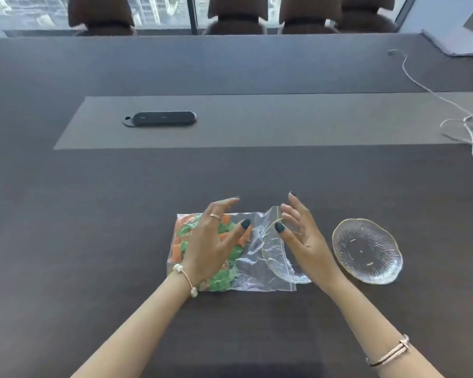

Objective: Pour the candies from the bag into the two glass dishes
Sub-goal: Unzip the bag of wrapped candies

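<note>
Lying flat on the dark table [93,241], the clear zip bag [260,257] is positioned directly in front of the person, with its long axis running left to right. The orange and green candies [224,276] are gathered in the bag's left half; the right half is empty film, and the mouth end is partly raised and creased toward the right. One glass dish [366,251] is set to the right of the bag, apart from it and empty. A second glass dish [302,278] is seen only as a curved rim beneath the bag's right end, so the bag overlaps it.

The left hand [210,244] is held over the candy-filled half with fingers spread and nothing gripped; contact with the film cannot be confirmed. The right hand [302,233] is held at the raised mouth end, fingers extended and parted, the thumb close to the film; no closed grip is visible.

The step in hand is judged to be the opening or gathering of the bag mouth. The mouth lies immediately beside the right fingers, so the right hand is the nearer one for that end, while the weighted end lies under the left hand. Neither dish has yet been filled.

Beyond the work area, a black oval device [161,118] is recessed in a grey table inlay [284,121], white cables [464,124] lie at the right edge, and chairs [238,15] are ranged along the far side
</note>
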### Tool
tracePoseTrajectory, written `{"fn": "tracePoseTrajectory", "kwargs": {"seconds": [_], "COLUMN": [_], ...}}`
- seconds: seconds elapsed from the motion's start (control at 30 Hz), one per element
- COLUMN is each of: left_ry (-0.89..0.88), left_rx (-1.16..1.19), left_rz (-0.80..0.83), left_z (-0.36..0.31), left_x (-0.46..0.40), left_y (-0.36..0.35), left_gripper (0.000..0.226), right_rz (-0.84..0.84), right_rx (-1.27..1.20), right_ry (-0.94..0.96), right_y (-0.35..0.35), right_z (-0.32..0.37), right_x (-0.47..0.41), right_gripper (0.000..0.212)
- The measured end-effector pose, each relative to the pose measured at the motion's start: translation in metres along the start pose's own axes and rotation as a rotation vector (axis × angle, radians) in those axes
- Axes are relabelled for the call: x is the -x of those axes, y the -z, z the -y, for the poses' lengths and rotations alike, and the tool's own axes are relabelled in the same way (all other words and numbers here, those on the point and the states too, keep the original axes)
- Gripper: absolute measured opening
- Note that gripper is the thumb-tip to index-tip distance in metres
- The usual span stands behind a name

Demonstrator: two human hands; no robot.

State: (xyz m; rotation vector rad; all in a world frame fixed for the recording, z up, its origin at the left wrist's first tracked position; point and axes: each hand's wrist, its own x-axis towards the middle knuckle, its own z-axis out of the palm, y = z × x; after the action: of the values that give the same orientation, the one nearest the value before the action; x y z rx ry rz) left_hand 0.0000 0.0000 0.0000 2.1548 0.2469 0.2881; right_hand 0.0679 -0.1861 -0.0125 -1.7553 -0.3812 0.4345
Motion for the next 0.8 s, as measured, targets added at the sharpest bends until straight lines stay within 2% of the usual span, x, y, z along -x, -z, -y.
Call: {"fn": "tracePoseTrajectory", "kwargs": {"seconds": [0.1,0.17,0.27,0.37,0.47,0.53,0.6,0.7,0.8], "left_ry": [0.129,0.183,0.231,0.241,0.232,0.224,0.235,0.297,0.379], "left_rx": [0.131,0.116,0.039,0.001,-0.019,-0.031,-0.031,0.029,0.146], "left_rz": [0.127,0.207,0.264,0.339,0.423,0.457,0.457,0.408,0.333], "left_z": [0.016,0.032,0.05,0.059,0.061,0.062,0.062,0.059,0.053], "left_x": [-0.008,-0.011,-0.019,-0.026,-0.031,-0.035,-0.037,-0.036,-0.033], "left_y": [-0.013,-0.03,-0.055,-0.077,-0.093,-0.101,-0.107,-0.111,-0.11], "left_gripper": [0.035,0.028,0.017,0.014,0.016,0.018,0.021,0.024,0.025], "right_rz": [-0.12,-0.161,-0.139,-0.11,-0.083,-0.064,-0.05,-0.027,-0.004], "right_rx": [0.108,0.242,0.407,0.426,0.426,0.387,0.241,0.019,-0.043], "right_ry": [-0.095,-0.194,-0.357,-0.507,-0.562,-0.568,-0.583,-0.587,-0.558], "right_y": [0.0,-0.002,-0.004,-0.007,-0.007,-0.005,0.0,0.008,0.01], "right_z": [-0.024,-0.044,-0.067,-0.082,-0.09,-0.091,-0.089,-0.077,-0.069], "right_x": [-0.003,-0.005,-0.016,-0.029,-0.039,-0.043,-0.044,-0.042,-0.037], "right_gripper": [0.044,0.037,0.032,0.035,0.031,0.022,0.011,0.006,0.005]}}
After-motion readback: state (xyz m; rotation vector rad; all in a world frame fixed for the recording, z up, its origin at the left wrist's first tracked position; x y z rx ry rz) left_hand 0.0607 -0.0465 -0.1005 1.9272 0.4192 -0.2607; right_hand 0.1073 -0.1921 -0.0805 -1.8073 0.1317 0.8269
